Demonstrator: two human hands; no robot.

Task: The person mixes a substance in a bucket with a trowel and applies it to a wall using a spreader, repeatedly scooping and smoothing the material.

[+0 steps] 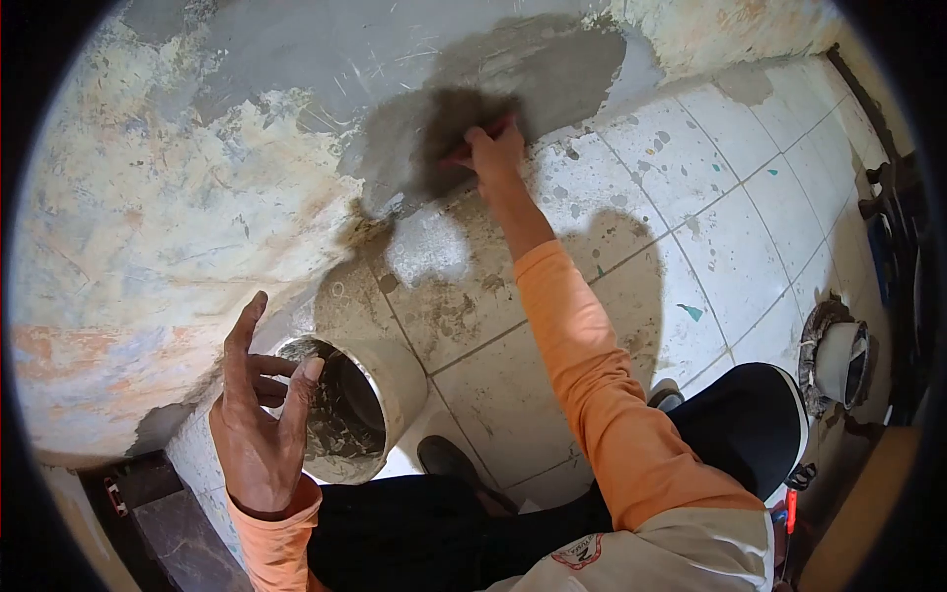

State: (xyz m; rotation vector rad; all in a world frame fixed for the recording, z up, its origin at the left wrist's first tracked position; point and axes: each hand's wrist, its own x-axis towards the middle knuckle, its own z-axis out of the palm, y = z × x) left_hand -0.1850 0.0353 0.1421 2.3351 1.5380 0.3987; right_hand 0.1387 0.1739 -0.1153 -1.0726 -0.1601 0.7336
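Just beside the spread, empty fingers of the left hand: bucket – near, presumably to save stretching. Beyond them, right hand grips red tool against damp grey plaster – likely for even pressure.

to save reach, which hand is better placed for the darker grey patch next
Right hand, likely: it holds a red tool at that patch, while the left hand hovers empty by the bucket.
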